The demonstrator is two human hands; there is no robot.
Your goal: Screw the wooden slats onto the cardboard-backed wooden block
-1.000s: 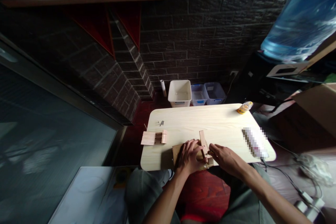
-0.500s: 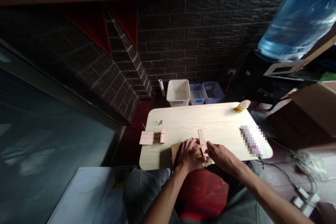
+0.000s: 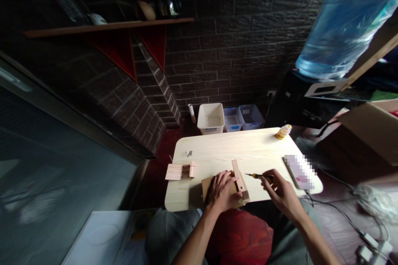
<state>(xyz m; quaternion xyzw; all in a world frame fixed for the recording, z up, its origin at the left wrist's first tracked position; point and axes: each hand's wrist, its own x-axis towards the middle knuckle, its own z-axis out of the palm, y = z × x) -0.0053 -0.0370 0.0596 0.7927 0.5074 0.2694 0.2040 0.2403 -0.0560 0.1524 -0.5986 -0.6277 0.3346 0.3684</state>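
On the near edge of the pale table [image 3: 217, 145] lies a tan wooden block or box [image 3: 206, 186]. My left hand [image 3: 221, 190] is spread over it, its fingers pressing down a narrow wooden strip [image 3: 236, 169] that shows a dark hole near its lower end. To the right, my right hand [image 3: 281, 192] grips a black and yellow screwdriver [image 3: 258, 176], whose thin tip points left, apart from the strip. Several thin wooden pieces [image 3: 174, 172] rest at the table's left edge, with a small group of dark screws [image 3: 189, 153] beyond them.
A small yellow-and-clear bottle [image 3: 283, 132] stands at the far right corner. A blurred-out flat object [image 3: 300, 172] with a cable lies at the right edge. Beyond the table are a white bin [image 3: 210, 118] and two clear bins [image 3: 232, 119].
My right hand has moved right, away from the strip, and the screwdriver now shows in it. My left hand stays on the block. The camera view has tilted up slightly.
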